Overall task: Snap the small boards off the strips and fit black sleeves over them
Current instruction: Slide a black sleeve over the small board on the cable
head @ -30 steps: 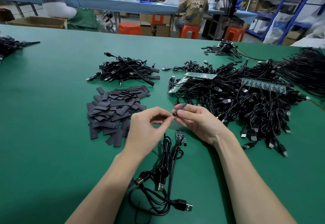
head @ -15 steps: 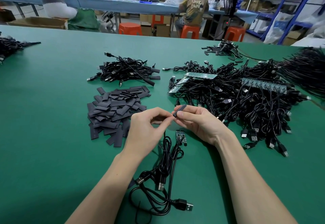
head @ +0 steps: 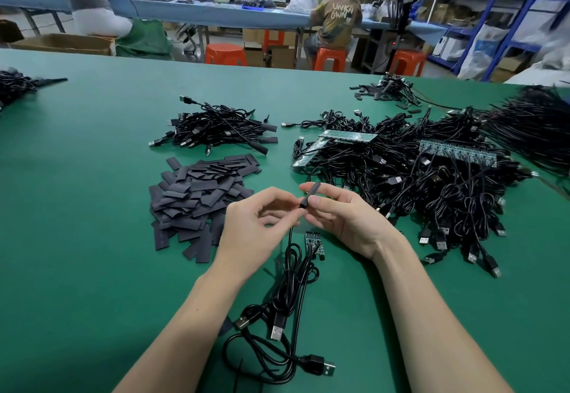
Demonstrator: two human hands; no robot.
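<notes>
My right hand [head: 345, 219] pinches a black sleeve [head: 310, 195] between thumb and fingers, tilted up to the right. My left hand [head: 256, 226] pinches the sleeve's lower end, where a black cable [head: 290, 257] comes out and hangs to the table. The small board inside the sleeve is hidden. Below the hands lies a short piece of green boards [head: 314, 242] with cables attached. A heap of flat black sleeves [head: 197, 198] sits left of my hands. Green board strips [head: 348, 137] [head: 456, 153] rest on the big cable pile to the right.
Finished sleeved cables [head: 219, 128] are piled beyond the sleeve heap. Loose USB cables [head: 277, 331] coil near the front edge between my arms. More cables lie far left [head: 15, 87] and far right [head: 530, 124]. Two people sit at a bench behind the green table [head: 77, 269].
The sleeve stands a little higher between my fingers and my right hand's fingers have shifted slightly along it. Otherwise the hands stay in place.
</notes>
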